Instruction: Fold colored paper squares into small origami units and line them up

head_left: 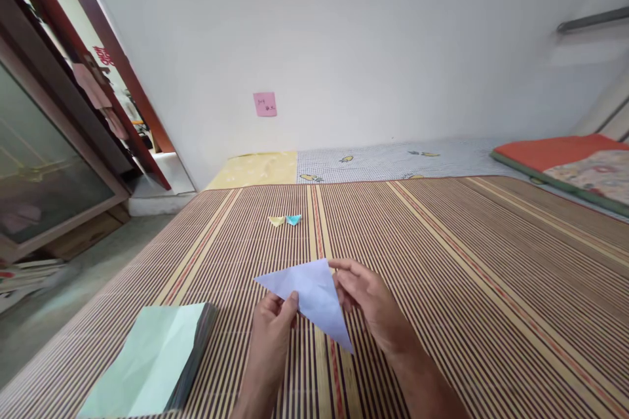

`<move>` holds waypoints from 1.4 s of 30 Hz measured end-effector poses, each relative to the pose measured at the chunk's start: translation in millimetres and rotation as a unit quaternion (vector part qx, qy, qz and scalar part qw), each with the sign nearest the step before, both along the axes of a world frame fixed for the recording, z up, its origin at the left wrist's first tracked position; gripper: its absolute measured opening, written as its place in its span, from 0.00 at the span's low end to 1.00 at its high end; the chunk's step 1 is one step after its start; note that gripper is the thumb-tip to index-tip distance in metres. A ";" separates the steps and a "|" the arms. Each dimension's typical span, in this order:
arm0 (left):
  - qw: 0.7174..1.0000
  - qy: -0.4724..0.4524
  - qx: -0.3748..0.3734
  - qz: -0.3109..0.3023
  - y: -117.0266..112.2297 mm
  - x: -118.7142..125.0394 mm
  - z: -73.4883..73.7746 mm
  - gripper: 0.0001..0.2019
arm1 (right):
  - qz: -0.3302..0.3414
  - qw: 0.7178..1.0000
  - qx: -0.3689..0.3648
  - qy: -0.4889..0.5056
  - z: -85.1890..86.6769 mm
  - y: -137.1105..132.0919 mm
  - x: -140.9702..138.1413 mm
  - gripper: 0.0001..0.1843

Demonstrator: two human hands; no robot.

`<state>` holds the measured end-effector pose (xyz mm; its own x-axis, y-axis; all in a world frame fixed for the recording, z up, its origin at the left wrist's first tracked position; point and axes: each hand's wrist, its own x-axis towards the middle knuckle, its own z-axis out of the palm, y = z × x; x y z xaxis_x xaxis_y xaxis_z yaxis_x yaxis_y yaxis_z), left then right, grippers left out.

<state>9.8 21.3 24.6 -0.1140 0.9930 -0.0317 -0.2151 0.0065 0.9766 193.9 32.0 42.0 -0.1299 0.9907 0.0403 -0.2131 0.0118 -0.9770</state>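
A sheet of pale purple paper [319, 298], folded into a triangle, is held up over the striped mat. My left hand [275, 324] pinches its lower left edge, thumb on top and fingers underneath. At the triangle's right side is my right hand [368, 298], its forefinger stretched out to the upper corner and the other fingers loosely bent beside the edge. That hand does not visibly grip the paper; its thumb is hard to make out. Farther back on the mat, a small folded yellow paper piece [276, 221] sits beside a small folded blue paper piece [293, 219].
A thick stack of paper with a light green top sheet [147, 360] lies at the left on the mat [442, 314]. Behind the mat are patterned cloth [373, 162] and a white wall with a pink note [265, 104]. A folded red-and-green quilt [565, 160] lies at the right.
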 end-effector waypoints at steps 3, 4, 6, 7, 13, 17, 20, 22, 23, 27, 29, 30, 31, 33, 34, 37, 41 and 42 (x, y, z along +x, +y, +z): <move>1.000 0.013 0.010 0.011 0.8 0.2 -1.5 0.14 | 0.003 0.999 0.033 -0.022 5.2 -1.6 -0.6 0.20; 1.000 0.016 0.010 0.007 0.5 0.4 -0.8 0.14 | 0.007 0.999 0.037 -0.034 6.5 -2.0 -1.0 0.18; 1.000 0.017 0.011 -0.003 -1.1 1.4 2.1 0.15 | 0.001 0.998 0.037 -0.052 7.3 -2.6 -2.9 0.13; 1.000 0.016 0.009 -0.013 -2.3 2.2 4.1 0.15 | -0.007 0.998 0.036 -0.053 6.8 -2.9 -4.3 0.13; 0.994 0.013 0.009 -0.104 -6.9 6.6 10.7 0.17 | -0.046 0.997 0.055 -0.032 3.0 -4.1 -9.3 0.13; 0.996 -0.037 -0.005 -0.081 -3.7 3.0 12.9 0.19 | -0.052 0.991 0.100 -0.069 10.8 -6.3 -1.6 0.10; 0.993 -0.103 -0.023 -0.061 -0.8 -1.2 16.8 0.17 | 0.011 0.978 0.149 -0.142 19.1 -9.9 6.7 0.23; 0.987 -0.147 -0.035 -0.058 0.0 -2.5 19.2 0.16 | 0.062 0.965 0.176 -0.185 23.0 -12.2 9.0 0.26; 0.984 -0.165 -0.041 -0.061 0.1 -2.6 20.1 0.16 | 0.079 0.960 0.185 -0.194 24.1 -12.9 8.7 0.25; 0.977 -0.189 -0.059 -0.083 -0.8 -0.5 20.3 0.13 | 0.066 0.964 0.192 -0.174 22.3 -12.5 -0.3 0.11; 0.980 -0.173 -0.051 -0.082 -1.9 1.1 18.9 0.12 | 0.022 0.966 0.197 -0.164 19.0 -11.3 -6.3 0.06; 0.983 -0.163 -0.041 -0.078 -2.7 2.1 18.0 0.11 | -0.004 0.967 0.198 -0.160 17.2 -10.9 -9.1 0.08; 0.985 -0.152 -0.030 -0.073 -3.5 3.4 17.2 0.11 | -0.028 0.968 0.196 -0.153 15.5 -10.7 -11.8 0.10; 0.988 -0.137 -0.008 -0.068 -5.7 6.7 16.0 0.11 | -0.062 0.973 0.179 -0.130 12.7 -11.0 -16.8 0.14; 0.989 -0.130 0.001 -0.069 -6.8 8.8 15.5 0.12 | -0.073 0.976 0.167 -0.119 11.7 -11.4 -19.1 0.14; 0.991 -0.122 0.011 -0.052 -9.4 15.1 14.8 0.12 | -0.087 0.982 0.136 -0.102 9.2 -12.0 -24.8 0.12; 0.989 -0.143 -0.014 -0.020 -9.5 18.0 14.8 0.12 | -0.094 0.989 0.098 -0.062 5.5 -9.8 -27.0 0.08; 0.989 -0.142 -0.020 -0.022 -9.0 17.3 14.6 0.13 | -0.100 0.990 0.088 -0.045 4.9 -8.9 -26.2 0.11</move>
<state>27.1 12.3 39.2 -0.0519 0.9940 -0.0958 -0.4790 0.0594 0.8758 167.7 23.1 46.9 0.0575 0.9757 0.2116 -0.1015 0.2166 -0.9710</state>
